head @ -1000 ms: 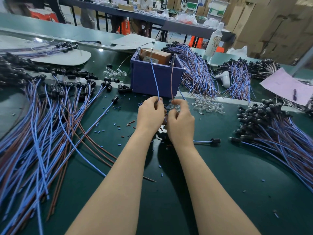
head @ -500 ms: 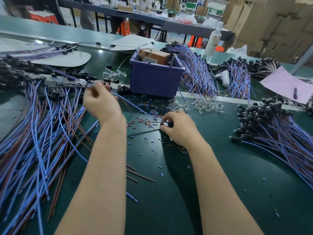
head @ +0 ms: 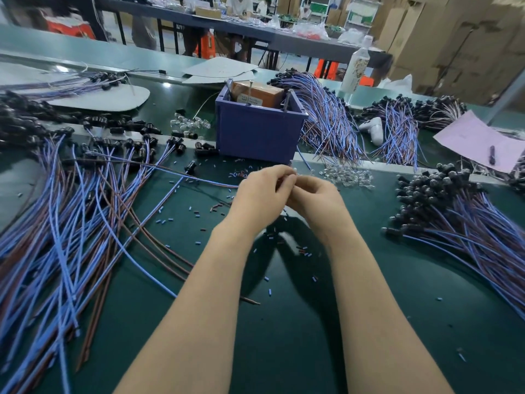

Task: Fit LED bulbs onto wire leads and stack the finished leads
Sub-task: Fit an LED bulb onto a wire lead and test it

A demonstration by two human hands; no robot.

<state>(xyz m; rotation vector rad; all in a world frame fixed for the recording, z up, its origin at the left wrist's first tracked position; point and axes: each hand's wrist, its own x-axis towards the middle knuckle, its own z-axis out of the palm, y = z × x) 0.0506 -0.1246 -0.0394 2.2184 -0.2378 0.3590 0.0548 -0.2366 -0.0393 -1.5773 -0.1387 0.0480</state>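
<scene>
My left hand (head: 262, 193) and my right hand (head: 316, 196) meet fingertip to fingertip above the green table (head: 284, 336), just in front of the purple bin (head: 255, 135). My left hand pinches the end of a blue-and-brown wire lead (head: 170, 173) that trails off to the left. My right hand's curled fingers pinch a small clear LED bulb (head: 294, 170), mostly hidden at the fingertips. Loose clear bulbs (head: 348, 175) lie right of the hands. Leads with black sockets are spread at left (head: 71, 223) and heaped at right (head: 460, 217).
Short blue and brown wire offcuts (head: 196, 214) litter the table around the hands. More lead bundles (head: 329, 123) lie behind the bin, with a white bottle (head: 356, 66), pink paper with a pen (head: 480, 140) and white cardboard (head: 99, 99). People sit at a far table.
My left hand came back from the left pile, drawing a lead with it. My right hand lifted off the table by the bulbs, and both hands now meet in the middle.
</scene>
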